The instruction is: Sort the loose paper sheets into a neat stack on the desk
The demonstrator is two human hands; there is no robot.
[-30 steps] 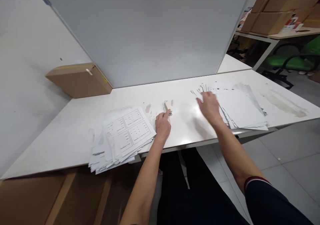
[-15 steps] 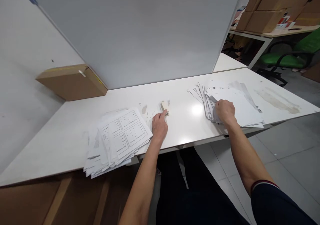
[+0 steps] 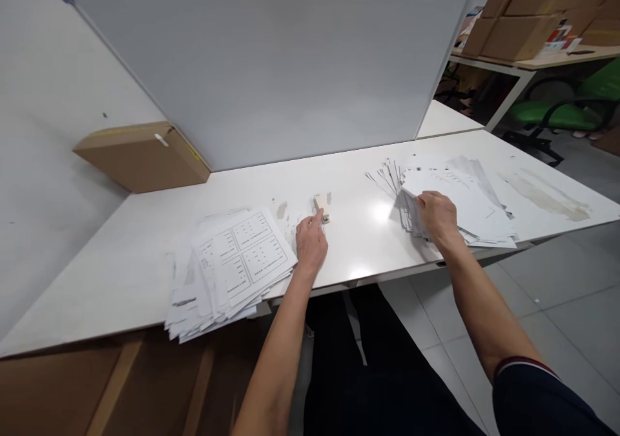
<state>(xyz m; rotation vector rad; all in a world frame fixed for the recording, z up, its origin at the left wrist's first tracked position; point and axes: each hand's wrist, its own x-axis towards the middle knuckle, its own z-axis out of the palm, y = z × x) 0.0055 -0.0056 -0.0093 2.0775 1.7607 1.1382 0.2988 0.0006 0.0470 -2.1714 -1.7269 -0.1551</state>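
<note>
Head cam: on wearer's head, above near edge of long white tabletop [image 3: 121, 261], facing forward and down. Close range: left bare hand [image 3: 311, 243] and right bare hand [image 3: 437, 218] mid-frame, tall grey upright panel [image 3: 290, 61] behind.

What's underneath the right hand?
Loose sheets: the right hand appears to pinch the left side of a top sheet on the paper pile. Layered edges show left of the hand. Whatever the palm and curled fingers cover cannot be seen.
</note>
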